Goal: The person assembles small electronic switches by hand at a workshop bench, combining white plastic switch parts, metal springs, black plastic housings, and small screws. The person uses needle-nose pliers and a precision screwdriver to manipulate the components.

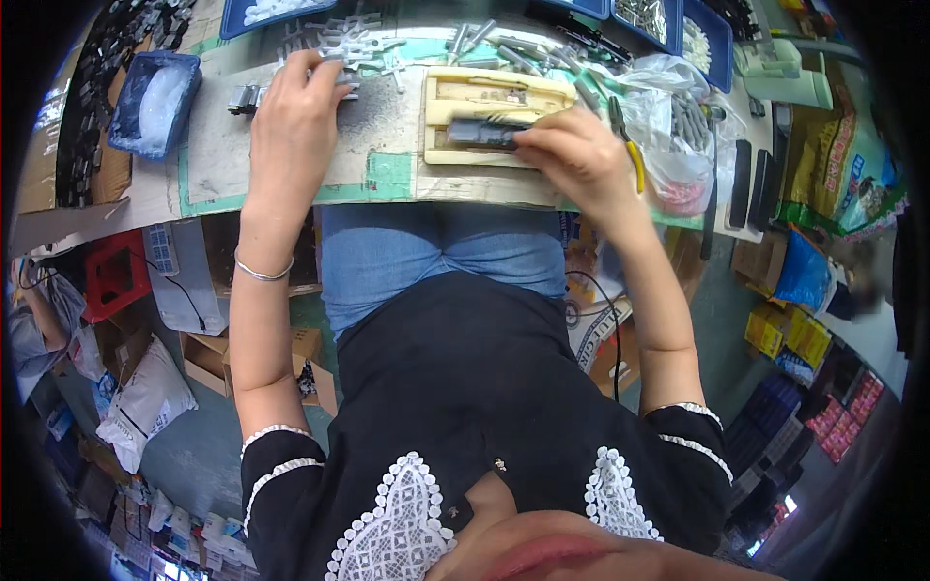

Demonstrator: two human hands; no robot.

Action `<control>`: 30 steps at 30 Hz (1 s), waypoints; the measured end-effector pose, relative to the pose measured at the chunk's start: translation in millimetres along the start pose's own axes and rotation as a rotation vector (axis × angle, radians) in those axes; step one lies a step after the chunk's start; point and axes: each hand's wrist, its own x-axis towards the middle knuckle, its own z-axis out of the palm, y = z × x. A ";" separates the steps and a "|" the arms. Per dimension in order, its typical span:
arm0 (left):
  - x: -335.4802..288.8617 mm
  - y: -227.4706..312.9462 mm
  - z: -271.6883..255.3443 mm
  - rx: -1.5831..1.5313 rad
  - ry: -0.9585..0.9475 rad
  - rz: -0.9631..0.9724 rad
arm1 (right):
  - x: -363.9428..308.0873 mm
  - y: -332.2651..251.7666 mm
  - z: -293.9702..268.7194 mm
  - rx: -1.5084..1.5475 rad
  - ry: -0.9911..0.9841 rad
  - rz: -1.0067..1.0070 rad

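Observation:
My left hand [298, 121] is over the left part of the bench, fingers curled down at the near edge of a heap of small grey and clear parts [349, 44]. Whatever its fingertips pinch is mostly hidden. Some small dark metal-looking pieces [244, 98] lie just left of it. In my right hand [583, 153], thumb and fingers grip the right end of a dark, oblong block [477, 132], smeared by motion. This block is over a cream-coloured fixture [438, 157] with long recesses. Pliers [635, 167] with yellow handles lie just beyond my right hand.
A blue tray [124, 136] with a clear bag sits at left; other blue bins [719, 60] line the far edge. A plastic bag of grey parts [683, 126] lies right of my right hand, near black bars [739, 184]. Green tape [389, 172] marks the bench [291, 198].

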 end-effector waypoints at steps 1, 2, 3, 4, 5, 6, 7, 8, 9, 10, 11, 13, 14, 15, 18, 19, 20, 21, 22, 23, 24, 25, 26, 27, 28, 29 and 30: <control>1.9 -3.0 1.9 -0.045 0.042 0.016 | -4.4 3.3 10.7 0.008 0.007 -0.042; 4.0 -5.1 2.3 -0.051 0.038 0.025 | -6.1 -1.8 16.7 -0.003 0.007 -0.016; 4.5 -7.6 0.8 -0.058 0.027 0.009 | -3.5 -6.1 17.4 -0.056 -0.004 -0.021; 5.4 -8.7 -0.3 -0.065 0.017 -0.006 | -1.2 -10.1 16.2 -0.109 -0.014 -0.027; 6.8 -8.5 0.1 -0.052 0.020 -0.015 | -2.9 -14.1 16.1 -0.106 -0.013 -0.021; 8.1 -9.5 1.5 -0.053 0.017 -0.009 | -4.3 -17.9 15.6 -0.211 -0.043 -0.009; 8.8 -11.1 2.9 -0.080 0.013 -0.022 | -5.8 -21.7 15.3 -0.316 -0.073 0.003; 9.3 -12.4 4.1 -0.108 0.010 -0.034 | -7.0 -25.7 15.3 -0.317 -0.069 0.007; 8.5 -13.6 5.2 -0.109 0.010 -0.030 | -8.0 -29.5 15.6 -0.367 -0.068 0.005; 7.4 -14.6 6.1 -0.146 0.048 -0.098 | -8.1 -31.8 16.1 -0.418 -0.067 0.003; 6.7 -15.5 7.3 -0.182 0.086 -0.165 | -7.4 -32.5 16.8 -0.390 -0.078 0.042; 7.6 -17.7 9.5 -0.183 0.145 -0.206 | -5.4 -31.1 14.4 -0.367 -0.092 0.060; 8.3 -18.6 10.6 -0.185 0.202 -0.252 | -4.3 -30.3 12.9 -0.342 -0.111 0.074; 7.2 -17.8 10.3 -0.185 0.202 -0.248 | -4.3 -30.2 11.9 -0.343 -0.108 0.076; 1.7 -14.7 11.6 -0.485 0.257 -0.374 | -4.7 -29.3 10.6 -0.283 -0.101 0.111; -1.1 -14.2 14.7 -0.607 0.246 -0.381 | -5.1 -27.9 10.7 -0.261 -0.078 0.100; -3.3 -13.8 17.2 -0.729 0.235 -0.388 | -5.8 -27.2 10.9 -0.239 -0.055 0.089; -4.1 -14.1 18.3 -0.894 0.181 -0.489 | -6.1 -27.1 11.6 -0.238 -0.056 0.090; -3.9 -14.5 16.8 -0.894 0.179 -0.490 | -6.5 -27.5 12.7 -0.237 -0.041 0.091; -3.6 -15.4 13.9 -1.139 0.181 -0.599 | -6.8 -27.4 13.5 -0.236 -0.027 0.092; -3.8 -17.8 12.0 -1.386 0.179 -0.708 | -7.1 -27.6 14.2 -0.236 -0.026 0.096; -4.8 -28.5 12.2 -1.600 0.177 -0.662 | -7.6 -27.5 14.7 -0.222 -0.015 0.099; -4.2 -31.4 10.1 -1.601 0.172 -0.661 | -8.1 -27.7 15.1 -0.209 -0.003 0.102; -1.1 -32.4 6.6 -1.644 0.171 -0.662 | -8.2 -27.2 15.3 -0.211 -0.003 0.106; 0.8 -31.9 4.0 -1.687 0.168 -0.662 | -8.5 -26.7 15.4 -0.204 -0.003 0.111; 0.5 -23.0 2.8 -1.645 0.154 -0.620 | -9.2 -25.9 15.4 -0.199 -0.002 0.117; -2.3 -7.0 2.4 -1.647 0.146 -0.620 | -9.9 -24.7 15.7 -0.200 -0.001 0.123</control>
